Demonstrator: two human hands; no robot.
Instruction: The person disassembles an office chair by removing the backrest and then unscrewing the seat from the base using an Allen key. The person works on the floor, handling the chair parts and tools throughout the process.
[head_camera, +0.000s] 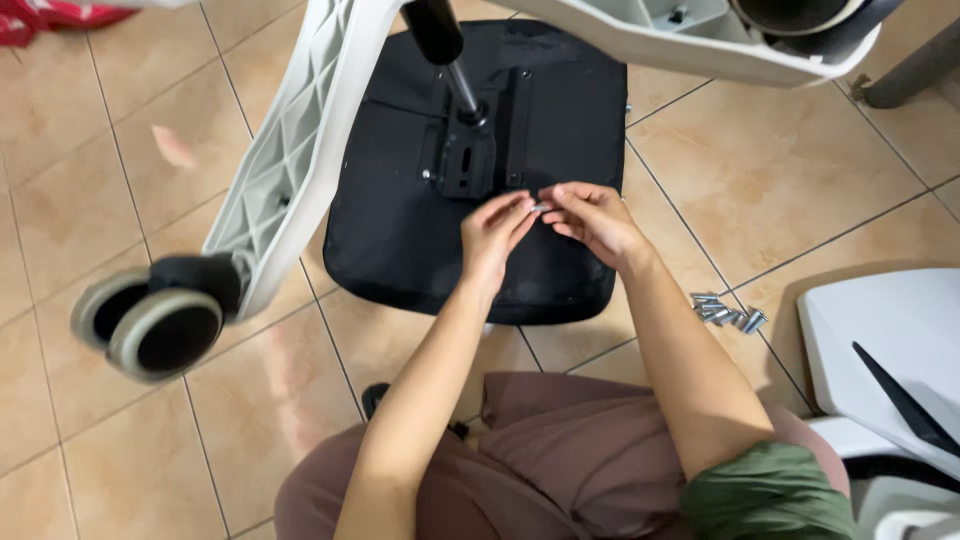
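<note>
At the far left a caster wheel (150, 320), black with a pale grey rim, hangs above the floor (90, 180) at the end of a white plastic leg (290, 150) of a chair base; the leg is ribbed on its underside in a diamond lattice and rises toward the top edge. The floor is glossy beige tile with thin dark grout lines, and a broad stretch of it lies open to the left of the leg.

An upturned black seat (400, 230) lies flat on the tiles, its fabric matte and its corners rounded. A black metal mounting plate (470, 150) is fixed at its middle, and a shiny gas cylinder (455, 75) rises from it toward the camera. The near edge of the seat ends just ahead of the person's knees, which are covered in brown cloth.

The left hand (492, 235) and the right hand (595, 220) meet over the seat, just in front of the plate. The fingers of both are drawn together and pinch a small silver bolt (540, 208) between their tips.

Right of the seat, a loose heap of similar silver bolts (725, 312) lies on the bare tile, with free floor around it. At the right edge sits a smooth white plastic chair part (890, 330) with a black piece on it, near the bolts but apart from them.
</note>
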